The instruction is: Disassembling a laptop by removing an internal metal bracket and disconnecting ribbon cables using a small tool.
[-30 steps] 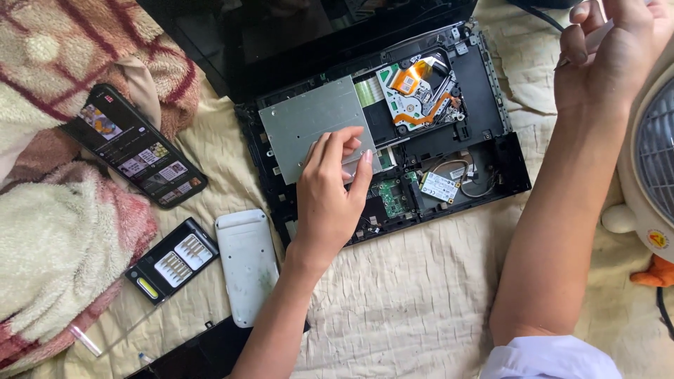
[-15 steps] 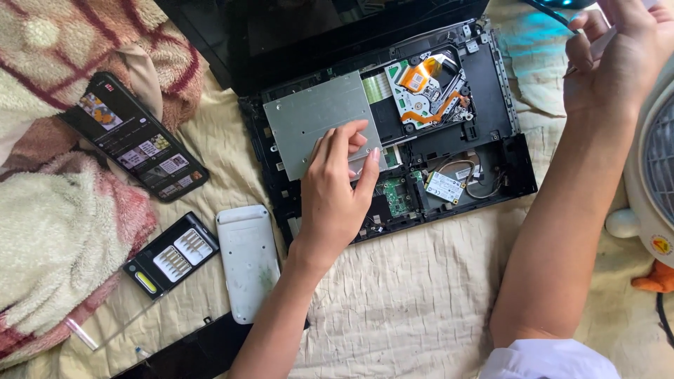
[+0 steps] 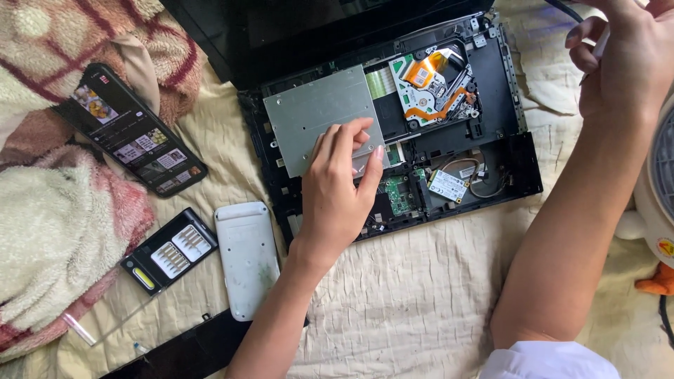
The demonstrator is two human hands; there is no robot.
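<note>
The left hand (image 3: 337, 189) rested on the near right corner of a grey metal plate (image 3: 316, 116) lying in the opened underside of a black laptop (image 3: 505, 91), its fingers (image 3: 371, 168) pressed together and curled over the plate's edge, thumb on top, pinching that corner. The right hand (image 3: 625, 63) was raised at the far right, fingers closed around a slim pale tool (image 3: 600, 48), most of it hidden. The laptop lay on a cream bedsheet (image 3: 421, 309), with exposed circuit boards (image 3: 432, 88) and a small card (image 3: 448, 185) just right of the plate. To the left lay a phone (image 3: 130, 140), a screwdriver bit case (image 3: 170, 249) and a white cover (image 3: 246, 256).

The risk appeared to be the plate: lifted by one corner, it might tilt and scrape the boards or snag the orange ribbon cable (image 3: 428, 74) beside it. Loose screws could vanish into the soft, wrinkled sheet, and the bedding gave the laptop little firm support.
</note>
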